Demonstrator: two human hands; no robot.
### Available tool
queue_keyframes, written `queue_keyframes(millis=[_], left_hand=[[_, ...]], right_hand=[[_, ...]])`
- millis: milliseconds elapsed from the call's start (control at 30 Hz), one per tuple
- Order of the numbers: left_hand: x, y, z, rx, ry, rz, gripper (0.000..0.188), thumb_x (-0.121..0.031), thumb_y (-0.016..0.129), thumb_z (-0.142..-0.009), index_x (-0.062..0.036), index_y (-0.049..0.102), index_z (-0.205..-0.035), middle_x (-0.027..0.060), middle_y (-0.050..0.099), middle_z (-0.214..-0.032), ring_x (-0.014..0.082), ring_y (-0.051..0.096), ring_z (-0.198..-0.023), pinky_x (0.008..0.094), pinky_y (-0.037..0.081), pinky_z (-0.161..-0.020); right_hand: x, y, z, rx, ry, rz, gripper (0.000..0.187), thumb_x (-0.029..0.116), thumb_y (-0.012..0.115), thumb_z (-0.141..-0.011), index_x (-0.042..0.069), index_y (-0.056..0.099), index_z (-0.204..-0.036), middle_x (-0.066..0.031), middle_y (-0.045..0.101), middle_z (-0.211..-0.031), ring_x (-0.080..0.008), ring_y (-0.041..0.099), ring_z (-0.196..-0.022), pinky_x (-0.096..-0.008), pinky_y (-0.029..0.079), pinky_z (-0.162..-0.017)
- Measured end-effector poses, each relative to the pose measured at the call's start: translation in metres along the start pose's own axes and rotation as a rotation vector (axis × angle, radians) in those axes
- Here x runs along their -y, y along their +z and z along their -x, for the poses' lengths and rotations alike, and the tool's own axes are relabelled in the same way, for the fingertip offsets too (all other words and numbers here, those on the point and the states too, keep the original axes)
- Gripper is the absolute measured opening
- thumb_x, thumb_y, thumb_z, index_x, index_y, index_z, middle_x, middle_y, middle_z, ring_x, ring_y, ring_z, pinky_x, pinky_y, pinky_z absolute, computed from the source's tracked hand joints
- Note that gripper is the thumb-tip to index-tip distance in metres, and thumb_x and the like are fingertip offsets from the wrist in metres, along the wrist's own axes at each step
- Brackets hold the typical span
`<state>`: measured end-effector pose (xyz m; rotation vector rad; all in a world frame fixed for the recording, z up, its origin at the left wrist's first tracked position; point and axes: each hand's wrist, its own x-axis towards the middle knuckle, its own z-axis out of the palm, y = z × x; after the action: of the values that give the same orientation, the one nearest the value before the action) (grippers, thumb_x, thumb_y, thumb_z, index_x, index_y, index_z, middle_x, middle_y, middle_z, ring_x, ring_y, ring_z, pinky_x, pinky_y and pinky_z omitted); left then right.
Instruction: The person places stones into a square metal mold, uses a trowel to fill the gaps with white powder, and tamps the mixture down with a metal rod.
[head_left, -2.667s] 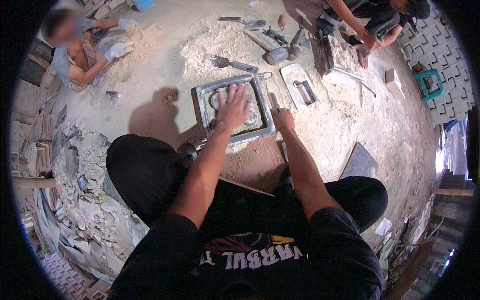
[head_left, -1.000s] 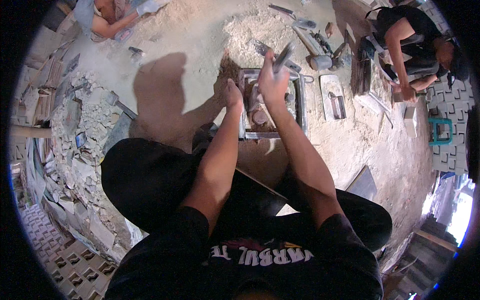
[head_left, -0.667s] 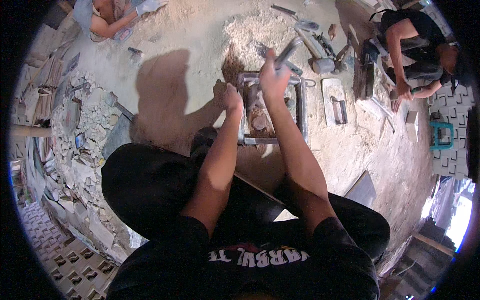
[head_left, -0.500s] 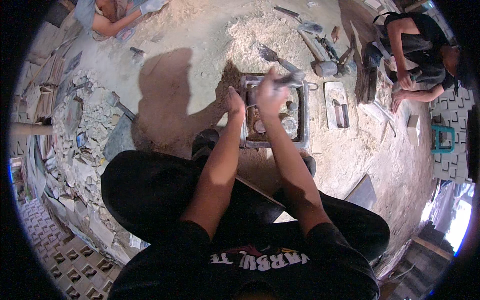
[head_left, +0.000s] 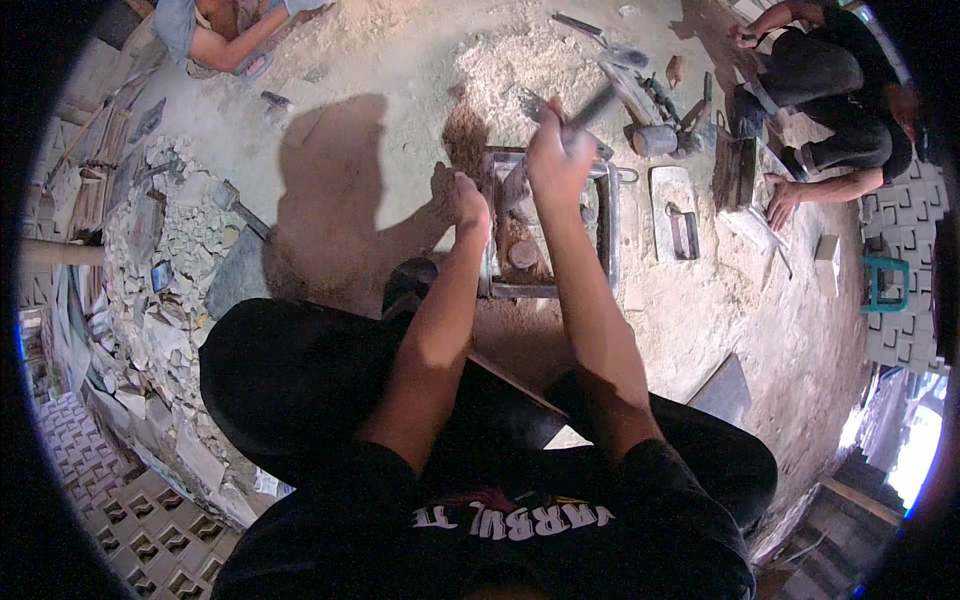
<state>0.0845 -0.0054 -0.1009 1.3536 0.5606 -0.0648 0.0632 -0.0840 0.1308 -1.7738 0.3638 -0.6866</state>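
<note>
In front of me on the floor stands a rectangular metal mould frame (head_left: 540,291), with pale, dusty material inside. A round disc-like piece (head_left: 523,254) shows in it; my right forearm hides part of the interior. Held upright at the frame's left edge, my left hand (head_left: 470,207) has its fingers stretched out and grips nothing; whether it touches the rim I cannot tell. My right hand (head_left: 558,160), over the frame's far part, is closed round a dark bar-shaped tool (head_left: 594,106), blurred by motion. Partly behind that hand, a trowel (head_left: 524,100) lies by the powder heap.
Right of the frame lies a plastering float (head_left: 676,215). A mallet (head_left: 654,139) and other tools sit beyond it. At right, a co-worker's hand (head_left: 783,200) rests at another mould (head_left: 742,178). Broken rubble (head_left: 170,260) lies left. Another person's arm (head_left: 225,50) shows far left.
My right hand has shifted slightly right and the tool in it has swung up, away from the frame. My left hand stays put. The right co-worker's one hand has lifted away from the mould.
</note>
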Motion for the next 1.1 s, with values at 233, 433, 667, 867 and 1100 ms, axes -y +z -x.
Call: queue_keyframes(millis=[233, 433, 667, 867, 1100], left_hand=[[0.005, -0.013, -0.011, -0.001, -0.075, 0.033, 0.053, -0.045, 0.034, -0.100, 0.0023, 0.057, -0.093, 0.0101, 0.057, -0.094, 0.0238, 0.051, -0.088, 0.0396, 0.040, -0.085], [-0.031, 0.020, 0.049, 0.091, -0.008, 0.132, 0.055, -0.047, 0.037, -0.098, 0.0034, 0.059, -0.099, 0.0130, 0.060, -0.098, 0.0253, 0.054, -0.089, 0.0398, 0.041, -0.086], [-0.022, 0.007, 0.031, 0.167, -0.307, 0.138, 0.062, -0.053, 0.035, -0.096, 0.0041, 0.058, -0.106, 0.0211, 0.056, -0.112, 0.0294, 0.054, -0.102, 0.0403, 0.039, -0.092], [0.004, -0.019, 0.006, 0.150, -0.190, 0.483, 0.060, -0.057, 0.037, -0.095, -0.0010, 0.058, -0.103, 0.0176, 0.057, -0.109, 0.0264, 0.055, -0.096, 0.0389, 0.043, -0.088], [0.100, 0.027, -0.038, 0.249, 0.175, 0.092, 0.075, -0.066, 0.041, -0.089, -0.0008, 0.051, -0.123, 0.0138, 0.055, -0.118, 0.0264, 0.052, -0.104, 0.0374, 0.043, -0.095]], right_hand=[[0.010, -0.012, 0.037, 0.062, 0.135, -0.058, 0.047, 0.028, 0.054, -0.096, 0.003, 0.052, -0.057, -0.0017, 0.049, -0.049, -0.0117, 0.043, -0.042, -0.0305, 0.034, -0.041], [-0.040, -0.044, 0.067, -0.055, -0.131, -0.030, 0.036, 0.020, 0.053, -0.096, 0.004, 0.053, -0.063, 0.0013, 0.047, -0.053, -0.0060, 0.040, -0.047, -0.0267, 0.030, -0.043], [-0.058, -0.052, 0.096, 0.006, 0.015, -0.171, 0.035, 0.019, 0.052, -0.096, 0.004, 0.050, -0.065, 0.0031, 0.044, -0.053, -0.0052, 0.038, -0.045, -0.0246, 0.029, -0.041], [0.000, -0.044, 0.090, 0.157, 0.169, -0.033, 0.025, 0.013, 0.054, -0.095, 0.003, 0.054, -0.072, 0.0011, 0.047, -0.054, -0.0071, 0.042, -0.042, -0.0242, 0.032, -0.038], [-0.049, -0.064, 0.095, 0.182, 0.247, -0.022, 0.031, 0.018, 0.051, -0.097, 0.006, 0.053, -0.068, 0.0042, 0.044, -0.055, -0.0051, 0.039, -0.045, -0.0220, 0.029, -0.041]])
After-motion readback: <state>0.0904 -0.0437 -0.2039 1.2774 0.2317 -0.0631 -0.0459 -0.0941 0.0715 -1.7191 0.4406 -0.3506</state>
